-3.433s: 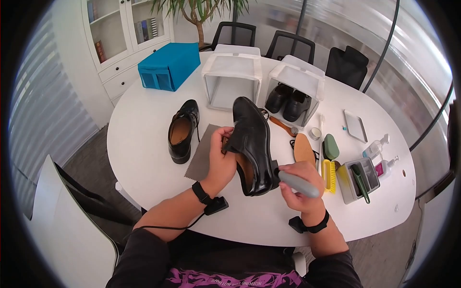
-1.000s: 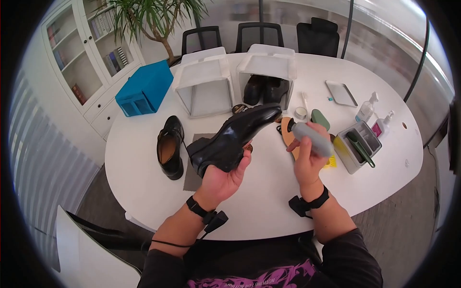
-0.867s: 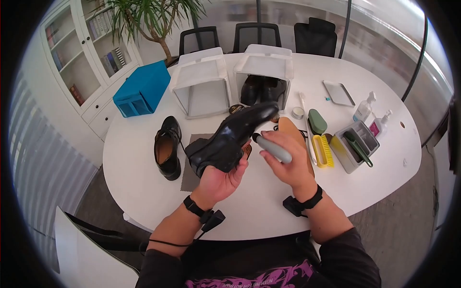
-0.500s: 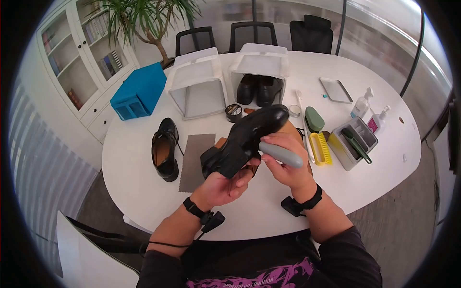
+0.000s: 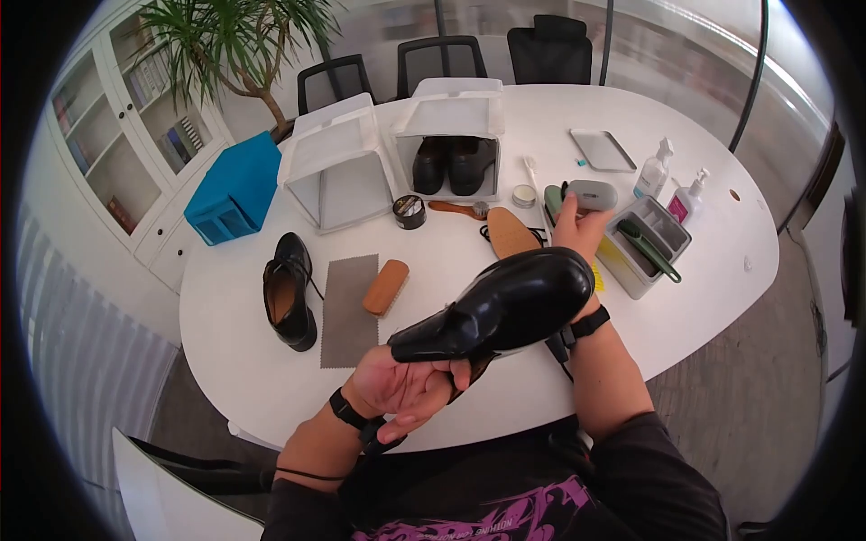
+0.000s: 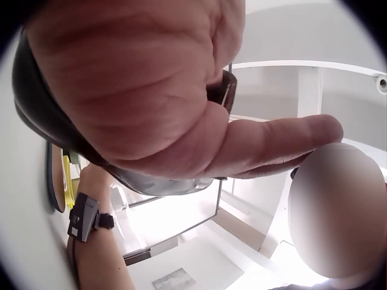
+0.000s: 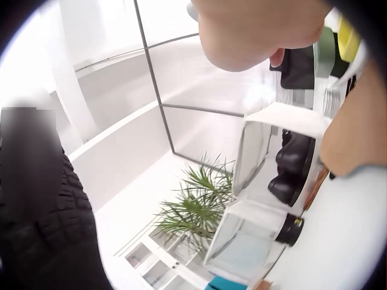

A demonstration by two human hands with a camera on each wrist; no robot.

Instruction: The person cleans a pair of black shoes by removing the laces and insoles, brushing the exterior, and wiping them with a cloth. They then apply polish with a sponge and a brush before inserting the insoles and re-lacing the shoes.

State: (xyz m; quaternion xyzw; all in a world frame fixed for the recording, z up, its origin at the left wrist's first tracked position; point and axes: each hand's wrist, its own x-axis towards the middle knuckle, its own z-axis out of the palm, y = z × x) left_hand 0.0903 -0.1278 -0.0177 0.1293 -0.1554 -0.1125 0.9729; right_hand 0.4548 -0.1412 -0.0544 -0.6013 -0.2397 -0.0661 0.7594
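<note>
My left hand [image 5: 401, 388] holds a black leather shoe [image 5: 519, 307] from below at its heel end, the glossy toe pointing right. In the left wrist view the palm [image 6: 133, 90] fills the top, with the dark shoe [image 6: 36, 99] behind it. Beyond the toe, my right hand [image 5: 579, 230] grips a grey, rounded handheld tool [image 5: 593, 195], its working end out of sight. The right wrist view shows part of that hand [image 7: 260, 36] and the shoe's ridged dark sole [image 7: 75, 217]. The matching shoe [image 5: 289, 298] stands on the left, beside a grey cloth [image 5: 350, 316].
A wooden block brush [image 5: 386, 287], black tin [image 5: 409, 213], wooden-handled brush [image 5: 456, 208] and tan insole [image 5: 512, 236] lie midtable. On the right are a grey caddy [image 5: 631, 270] and bottles [image 5: 654, 171]. White boxes [image 5: 329, 162], one holding black shoes [image 5: 451, 167], and a blue box [image 5: 236, 185] stand behind.
The shoe has turned in my left hand, its toe swinging right and toward me. My right hand has drawn the grey tool away from the shoe, to the right and farther back.
</note>
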